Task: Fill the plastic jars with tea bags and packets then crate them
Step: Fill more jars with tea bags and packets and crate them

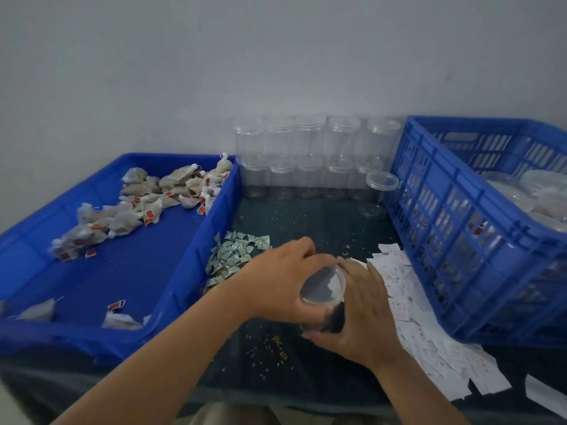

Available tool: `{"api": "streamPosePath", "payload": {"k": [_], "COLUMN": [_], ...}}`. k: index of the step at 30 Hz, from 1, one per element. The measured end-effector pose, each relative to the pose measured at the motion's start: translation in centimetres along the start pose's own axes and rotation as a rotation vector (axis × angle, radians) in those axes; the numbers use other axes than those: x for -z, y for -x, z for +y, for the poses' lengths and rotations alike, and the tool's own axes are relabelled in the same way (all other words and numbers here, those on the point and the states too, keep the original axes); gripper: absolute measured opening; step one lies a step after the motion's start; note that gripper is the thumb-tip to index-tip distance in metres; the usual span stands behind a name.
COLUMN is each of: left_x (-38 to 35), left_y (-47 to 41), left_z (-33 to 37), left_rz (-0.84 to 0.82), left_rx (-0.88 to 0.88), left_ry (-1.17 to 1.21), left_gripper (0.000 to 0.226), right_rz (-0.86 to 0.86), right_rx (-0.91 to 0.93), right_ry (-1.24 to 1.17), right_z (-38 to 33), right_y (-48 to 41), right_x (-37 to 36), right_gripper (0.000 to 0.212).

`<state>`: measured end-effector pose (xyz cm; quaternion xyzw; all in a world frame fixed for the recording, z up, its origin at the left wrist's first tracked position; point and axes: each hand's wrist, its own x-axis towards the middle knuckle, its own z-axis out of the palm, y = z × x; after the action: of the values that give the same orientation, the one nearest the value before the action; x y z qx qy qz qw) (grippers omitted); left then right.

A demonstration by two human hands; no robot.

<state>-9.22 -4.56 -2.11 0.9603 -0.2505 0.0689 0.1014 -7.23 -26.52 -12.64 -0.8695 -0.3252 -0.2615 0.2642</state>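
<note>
L hand (276, 280), R hand (365, 305); 1 jar (322, 286)

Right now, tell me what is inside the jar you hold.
Through the clear end of the jar a white scrap shows. The left hand and right hand cover its sides, hiding the rest.

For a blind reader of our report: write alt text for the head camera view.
The left hand and the right hand hold a clear plastic jar between them over a dark table. A blue tray of tea bags lies left, green packets and white packets beside the hands, empty jars stacked behind, a blue crate right.
</note>
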Motion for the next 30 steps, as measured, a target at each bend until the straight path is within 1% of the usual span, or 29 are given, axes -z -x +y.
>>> {"api": "streamPosePath", "payload": {"k": [2, 3, 5, 6, 7, 9, 11, 12, 13, 14, 15, 16, 17, 18, 19, 20, 21, 22, 23, 24, 25, 26, 27, 29, 30], "left_x": [0.4, 0.5, 0.5, 0.3, 0.1, -0.5, -1.2, -1.5, -1.8, -2.0, -2.1, -2.1, -2.0, -1.7, -1.2, -0.7, -0.3, 0.0, 0.4, 0.8, 0.9, 0.7, 0.3, -1.3, -2.3], "left_y": [1.0, 1.4, 2.0, 2.3, 2.4, 2.7, 2.8, 2.8, 2.7, 2.6, 2.3, 2.0, 1.6, 1.3, 1.0, 0.9, 1.0, 1.2, 1.5, 2.0, 2.5, 2.8, 3.1, 3.2, 3.3], "left_z": [0.1, 0.1, -0.1, -0.1, -0.1, 0.3, 1.0, 1.5, 1.9, 2.2, 2.3, 2.1, 1.7, 1.3, 1.0, 0.6, 0.1, -0.7, -1.8, -2.9, -4.0, -4.8, -5.2, -5.0, -4.6], "left_rz": [0.076, 0.115, 0.195, 0.227, 0.247, 0.248, 0.272, 0.292, 0.287, 0.244, 0.168, 0.084, 0.016, -0.044, -0.108, -0.182, -0.243, -0.271, -0.265, -0.222, -0.146, -0.069, -0.007, 0.077, 0.114], "left_rx": [-0.018, -0.038, -0.087, -0.105, -0.114, -0.104, -0.033, 0.066, 0.211, 0.373, 0.518, 0.619, 0.669, 0.69, 0.691, 0.688, 0.726, 0.811, 0.884, 0.917, 0.94, 0.964, 0.97, 0.92, 0.875], "left_ry": [-0.016, -0.019, -0.043, -0.054, -0.064, -0.107, -0.148, -0.138, -0.113, -0.084, -0.05, -0.012, 0.022, 0.026, 0.024, 0.079, 0.242, 0.529, 0.873, 1.155, 1.348, 1.425, 1.392, 1.208, 1.128], "left_gripper": [0.075, 0.073, 0.071, 0.071, 0.071, 0.07, 0.065, 0.064, 0.067, 0.075, 0.087, 0.099, 0.106, 0.107, 0.101, 0.09, 0.08, 0.073, 0.068, 0.063, 0.057, 0.049, 0.038, 0.019, 0.016], "right_rz": [-0.069, -0.109, -0.146, -0.128, -0.088, -0.036, 0.006, 0.059, 0.12, 0.169, 0.195, 0.205, 0.211, 0.216, 0.223, 0.233, 0.25, 0.279, 0.321, 0.364, 0.402, 0.429, 0.443, 0.43, 0.412], "right_rx": [-0.044, -0.099, -0.223, -0.261, -0.265, -0.194, -0.141, -0.131, -0.13, -0.128, -0.115, -0.092, -0.072, -0.056, -0.042, -0.033, -0.032, -0.053, -0.102, -0.176, -0.261, -0.34, -0.406, -0.469, -0.464], "right_ry": [-0.192, -0.342, -0.671, -0.759, -0.764, -0.664, -0.506, -0.392, -0.262, -0.152, -0.08, -0.037, -0.007, 0.017, 0.051, 0.094, 0.135, 0.165, 0.182, 0.175, 0.141, 0.085, 0.024, -0.086, -0.129], "right_z": [-1.5, -2.5, -4.3, -5.0, -5.2, -4.9, -4.2, -4.0, -3.7, -3.6, -3.5, -3.5, -3.4, -3.3, -3.2, -3.2, -3.2, -3.2, -3.1, -2.9, -2.7, -2.5, -2.5, -2.7, -2.8], "right_y": [-0.6, -0.6, -0.6, -0.7, -0.9, -1.2, -1.2, -1.0, -0.7, -0.3, 0.1, 0.3, 0.5, 0.5, 0.5, 0.5, 0.6, 0.7, 0.7, 0.7, 0.6, 0.5, 0.5, 0.5, 0.6], "right_x": [0.1, -0.1, -0.7, -0.9, -1.0, -1.1, -1.5, -1.9, -2.4, -3.1, -3.6, -3.9, -4.2, -4.4, -4.5, -4.6, -4.7, -4.7, -4.5, -4.3, -3.9, -3.6, -3.3, -2.9, -2.7], "right_gripper": [0.104, 0.098, 0.094, 0.093, 0.089, 0.073, 0.058, 0.06, 0.067, 0.075, 0.078, 0.078, 0.077, 0.077, 0.077, 0.077, 0.077, 0.075, 0.071, 0.07, 0.073, 0.08, 0.087, 0.098, 0.101]}}
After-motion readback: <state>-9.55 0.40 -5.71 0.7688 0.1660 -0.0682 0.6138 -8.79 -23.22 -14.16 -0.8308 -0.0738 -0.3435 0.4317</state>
